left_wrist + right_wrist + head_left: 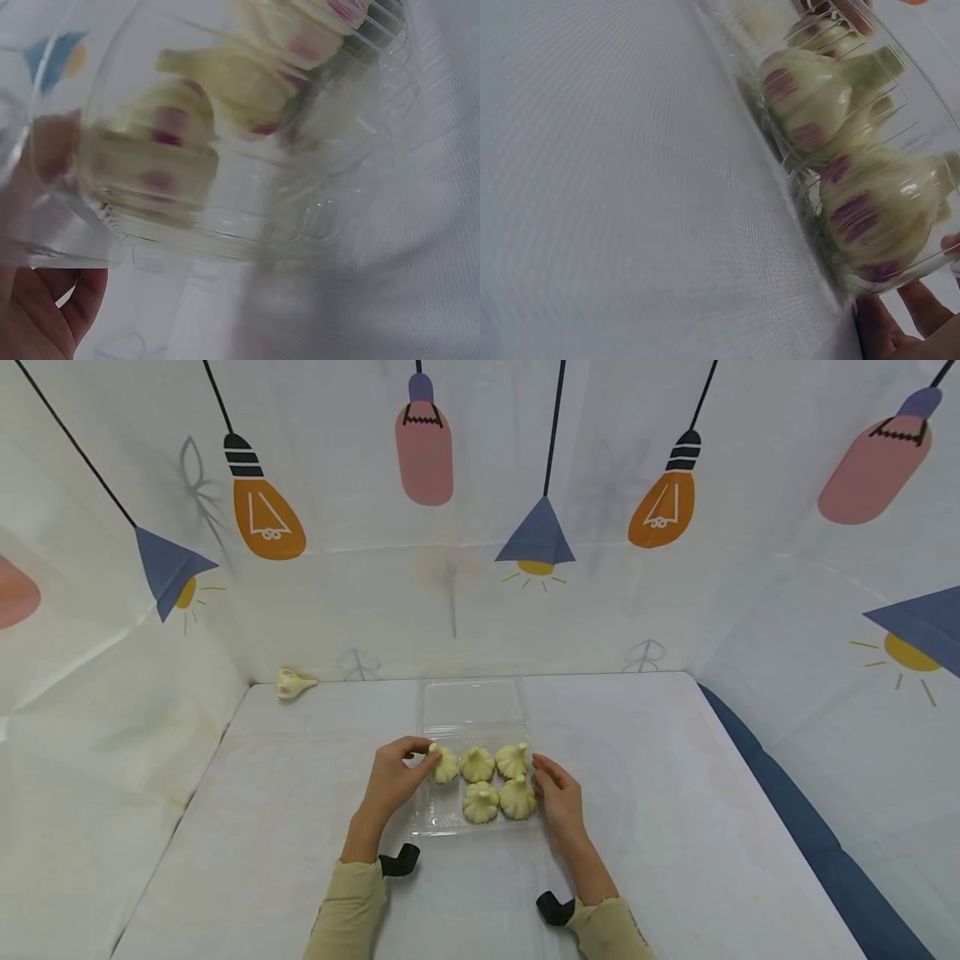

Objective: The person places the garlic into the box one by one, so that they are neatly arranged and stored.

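Observation:
A clear plastic clamshell container [442,822] lies with its lid [471,703] folded back, several garlic bulbs inside. At its upper left corner, my left hand [393,777] pinches a garlic bulb [444,767] near its stem between thumb and index finger. The left wrist view shows that bulb [161,150] through the plastic, with the other fingers curled outside the wall. My right hand [561,800] holds the container's right edge, beside the bulb [517,797] at the lower right. In the right wrist view, purple-streaked bulbs [874,214] sit behind the ribbed wall, fingers [877,322] at its corner.
One more garlic bulb [292,683] lies at the table's back left corner. The white tabletop [675,827] is enclosed by white curtains [450,610] printed with lamps and bulbs. Black camera mounts [401,860] stick out at both wrists.

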Tool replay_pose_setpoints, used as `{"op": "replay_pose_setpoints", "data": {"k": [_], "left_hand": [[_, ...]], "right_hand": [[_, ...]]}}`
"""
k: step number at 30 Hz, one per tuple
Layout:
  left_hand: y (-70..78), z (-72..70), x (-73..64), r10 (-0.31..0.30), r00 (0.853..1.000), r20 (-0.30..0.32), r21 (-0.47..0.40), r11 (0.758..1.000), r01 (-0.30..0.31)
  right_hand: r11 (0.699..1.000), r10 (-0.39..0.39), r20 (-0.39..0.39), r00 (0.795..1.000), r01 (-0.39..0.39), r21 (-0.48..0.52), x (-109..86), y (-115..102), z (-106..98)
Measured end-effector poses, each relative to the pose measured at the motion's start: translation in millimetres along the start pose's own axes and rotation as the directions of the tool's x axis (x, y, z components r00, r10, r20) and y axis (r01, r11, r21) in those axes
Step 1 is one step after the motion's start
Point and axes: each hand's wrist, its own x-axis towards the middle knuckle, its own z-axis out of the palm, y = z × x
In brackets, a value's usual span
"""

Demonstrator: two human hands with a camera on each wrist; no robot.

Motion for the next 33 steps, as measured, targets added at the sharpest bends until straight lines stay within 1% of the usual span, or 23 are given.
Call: {"op": "replay_pose_setpoints", "data": {"k": [4, 10, 17, 19, 21, 24, 26, 29, 33], "left_hand": [[-1.7, 0.7, 0.2, -0.01, 1.0, 0.009, 0.013, 1.0, 0.01], [-4.6, 1.8, 0.4, -0.015, 1.0, 0.018, 0.029, 0.999, 0.015], [-7.6, 4.0, 1.6, -0.029, 0.999, 0.036, 0.078, 0.997, 0.027], [-7.2, 4.2, 1.9, -0.038, 0.998, 0.044, 0.096, 0.995, 0.034], [-6.6, 4.2, 2.6, -0.053, 0.997, 0.054, 0.111, 0.993, 0.047], [-6.5, 4.7, 3.7, -0.069, 0.996, 0.063, 0.126, 0.99, 0.061], [-7.0, 5.4, 4.4, -0.067, 0.996, 0.061, 0.126, 0.99, 0.059], [-8.7, 6.9, 4.3, -0.061, 0.997, 0.056, 0.131, 0.99, 0.053], [-9.7, 8.3, 2.7, -0.078, 0.995, 0.057, 0.139, 0.988, 0.07]], "right_hand": [[1.0, 0.01, -0.011, 1.0, -0.01, 0.001, 0.4, 0.6, 1.3], [1.0, -0.003, -0.021, 1.0, 0.003, -0.004, 0.3, 1.0, 2.7], [1.0, -0.017, 0.001, 1.0, 0.017, 0.004, -1.0, 2.0, 1.7], [1.0, -0.007, 0.007, 1.0, 0.006, 0.014, -3.1, -4.4, 1.6], [1.0, -0.005, 0.012, 1.0, 0.005, 0.021, -2.4, -5.5, 1.5], [1.0, -0.002, 0.005, 1.0, 0.002, 0.014, -1.4, -6.6, 2.8], [1.0, -0.01, -0.004, 1.0, 0.01, 0.004, 1.2, -2.0, 3.1], [1.0, -0.013, -0.013, 1.0, 0.013, -0.017, 0.4, -1.9, 3.0], [1.0, -0.015, -0.011, 1.0, 0.015, -0.027, -1.0, 0.2, 2.1]]}}
